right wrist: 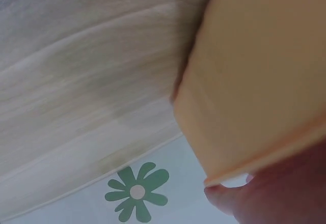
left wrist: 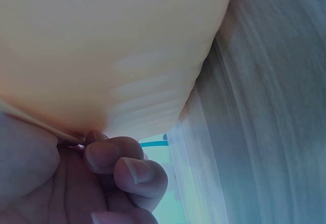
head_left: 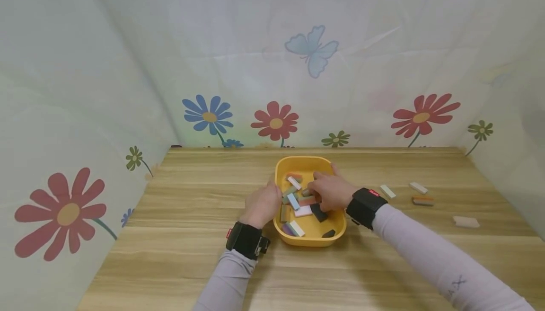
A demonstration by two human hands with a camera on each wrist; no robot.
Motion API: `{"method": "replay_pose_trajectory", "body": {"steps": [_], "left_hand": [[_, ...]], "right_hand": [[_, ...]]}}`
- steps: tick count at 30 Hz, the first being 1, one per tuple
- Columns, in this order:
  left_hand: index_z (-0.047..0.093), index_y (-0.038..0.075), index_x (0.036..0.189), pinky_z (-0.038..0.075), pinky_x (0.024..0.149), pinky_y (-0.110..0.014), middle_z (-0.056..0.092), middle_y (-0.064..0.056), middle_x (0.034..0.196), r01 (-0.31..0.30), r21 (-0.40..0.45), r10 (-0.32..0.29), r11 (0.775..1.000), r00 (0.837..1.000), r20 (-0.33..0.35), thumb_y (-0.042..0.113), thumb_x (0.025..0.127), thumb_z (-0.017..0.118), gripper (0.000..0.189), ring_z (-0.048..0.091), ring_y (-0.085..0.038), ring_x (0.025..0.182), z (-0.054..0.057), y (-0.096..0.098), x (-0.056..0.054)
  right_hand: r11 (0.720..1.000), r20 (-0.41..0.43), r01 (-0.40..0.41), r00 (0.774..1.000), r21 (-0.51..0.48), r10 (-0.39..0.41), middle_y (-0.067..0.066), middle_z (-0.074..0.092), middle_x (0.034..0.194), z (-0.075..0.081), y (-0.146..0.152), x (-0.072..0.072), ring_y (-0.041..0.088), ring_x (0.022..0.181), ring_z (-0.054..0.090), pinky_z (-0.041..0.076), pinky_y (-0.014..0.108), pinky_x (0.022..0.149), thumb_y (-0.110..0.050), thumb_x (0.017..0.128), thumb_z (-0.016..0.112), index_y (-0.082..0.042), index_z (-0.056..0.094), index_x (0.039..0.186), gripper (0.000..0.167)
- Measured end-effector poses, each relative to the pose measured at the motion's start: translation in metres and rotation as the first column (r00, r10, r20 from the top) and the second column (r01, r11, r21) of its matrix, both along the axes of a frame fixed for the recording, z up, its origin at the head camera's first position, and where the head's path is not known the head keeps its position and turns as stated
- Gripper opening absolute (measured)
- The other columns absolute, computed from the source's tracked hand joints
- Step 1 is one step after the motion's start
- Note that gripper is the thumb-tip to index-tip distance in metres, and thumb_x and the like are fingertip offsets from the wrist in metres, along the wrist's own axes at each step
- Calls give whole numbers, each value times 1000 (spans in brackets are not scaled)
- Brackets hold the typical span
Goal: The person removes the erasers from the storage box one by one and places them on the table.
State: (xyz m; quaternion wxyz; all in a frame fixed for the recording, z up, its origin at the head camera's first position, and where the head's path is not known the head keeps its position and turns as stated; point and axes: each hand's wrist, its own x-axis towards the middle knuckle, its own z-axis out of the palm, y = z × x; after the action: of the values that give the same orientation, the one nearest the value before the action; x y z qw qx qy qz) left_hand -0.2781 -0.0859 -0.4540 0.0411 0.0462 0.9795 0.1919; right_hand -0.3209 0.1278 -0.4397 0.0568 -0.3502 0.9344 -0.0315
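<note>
A yellow plastic basin (head_left: 310,242) stands on the table with several small coloured blocks in it. Among them are a light blue block (head_left: 293,201), a black block (head_left: 318,212) and a pinkish white one (head_left: 303,211). My left hand (head_left: 262,205) grips the basin's left rim; in the left wrist view its curled fingers (left wrist: 140,173) are at the rim. My right hand (head_left: 335,191) reaches over the right rim, fingers bent down among the blocks near the black one. Its fingertips are hidden, so whether it pinches a block cannot be told.
On the table right of the basin lie several loose blocks: a white block (head_left: 388,191), another pale block (head_left: 418,188), an orange and grey pair (head_left: 423,200) and a beige block (head_left: 466,222). A flower-patterned curtain (head_left: 255,65) hangs behind the wooden table (head_left: 204,183).
</note>
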Motion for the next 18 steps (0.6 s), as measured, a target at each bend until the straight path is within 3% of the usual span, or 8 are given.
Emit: {"method": "replay_pose_trajectory", "body": {"steps": [4,6,10,13,18], "left_hand": [[54,6,106,41,57,-36,55,-7,74,0,-5,0,1000,1000,-4,28,106,31,32,53,-23,62,0,0,0],[54,6,106,41,56,-36,55,-7,74,0,-9,0,1000,1000,-2,28,106,32,31,53,-23,62,0,1,0],[55,5,109,42,57,-37,55,-7,75,-3,-14,3,1000,1000,-6,28,106,32,32,53,-23,64,0,1,-1],[56,5,109,43,58,-37,56,-7,76,-6,-21,6,1000,1000,-12,28,106,33,33,54,-23,64,-1,1,-1],[57,5,109,44,60,-39,57,-8,76,0,-26,-1,1000,999,-35,28,106,33,33,55,-24,65,-1,1,1]], "right_hand": [[998,-12,-3,1000,-61,2,-2,44,82,11,5,-4,18,81,45,15,70,104,-9,67,75,-16,59,77,20],[997,-47,-9,999,-82,5,-1,44,82,19,10,-7,19,81,44,24,65,100,-9,69,74,-15,57,77,20],[994,-129,-2,992,-113,-12,1,45,81,38,25,-15,20,75,47,40,47,77,-10,69,75,-13,55,78,22],[989,-138,56,988,-135,-75,2,45,79,48,43,-22,20,69,46,39,36,61,-10,68,76,-13,56,78,22],[972,-68,170,981,-164,-183,6,41,77,54,87,-36,23,70,40,34,34,59,-2,68,69,-9,53,75,19]]}}
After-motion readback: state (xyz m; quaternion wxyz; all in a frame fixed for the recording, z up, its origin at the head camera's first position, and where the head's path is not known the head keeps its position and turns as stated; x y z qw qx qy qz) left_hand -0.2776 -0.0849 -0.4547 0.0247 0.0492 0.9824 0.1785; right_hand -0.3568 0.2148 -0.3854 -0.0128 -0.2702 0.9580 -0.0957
